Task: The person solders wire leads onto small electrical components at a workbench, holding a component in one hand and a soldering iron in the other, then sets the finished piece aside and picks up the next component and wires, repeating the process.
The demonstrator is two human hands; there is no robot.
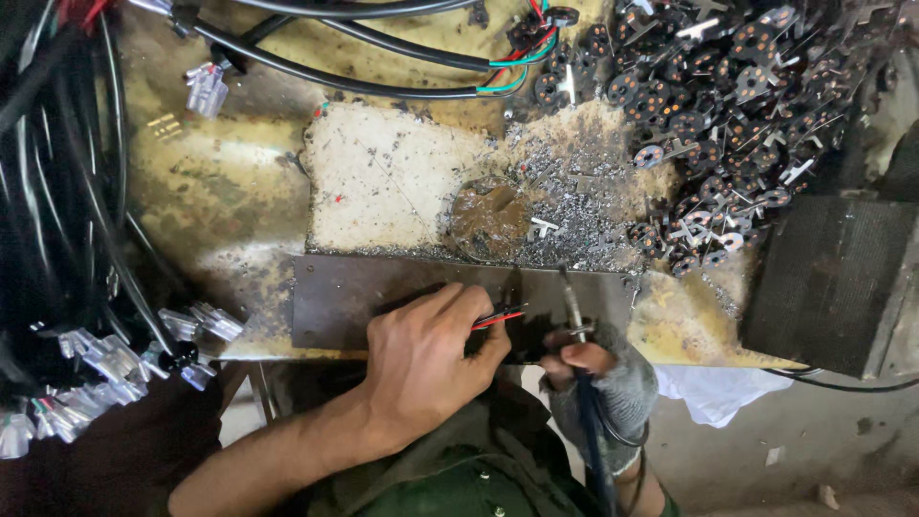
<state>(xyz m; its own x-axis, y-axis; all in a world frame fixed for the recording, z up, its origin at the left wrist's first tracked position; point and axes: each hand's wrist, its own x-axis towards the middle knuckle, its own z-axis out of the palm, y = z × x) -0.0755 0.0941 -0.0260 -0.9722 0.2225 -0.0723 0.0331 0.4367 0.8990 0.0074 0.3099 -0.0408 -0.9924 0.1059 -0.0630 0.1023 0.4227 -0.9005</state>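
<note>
My left hand (426, 359) rests on a dark metal plate (335, 302) at the bench's front edge and pinches thin red and black wires (500, 317) that point right. My right hand (603, 378), in a grey fingerless glove, grips a soldering iron (574, 311) by its dark handle. The iron's metal tip points up and away, just to the right of the wire ends. A small dark part lies between the two hands, mostly hidden.
A heap of small round black parts with metal prongs (728, 105) fills the back right. Black cables (383, 67) cross the back, and more hang left with clear plastic connectors (105, 359). A dark box (833, 282) stands right. Solder scraps (565, 206) litter the yellowed board.
</note>
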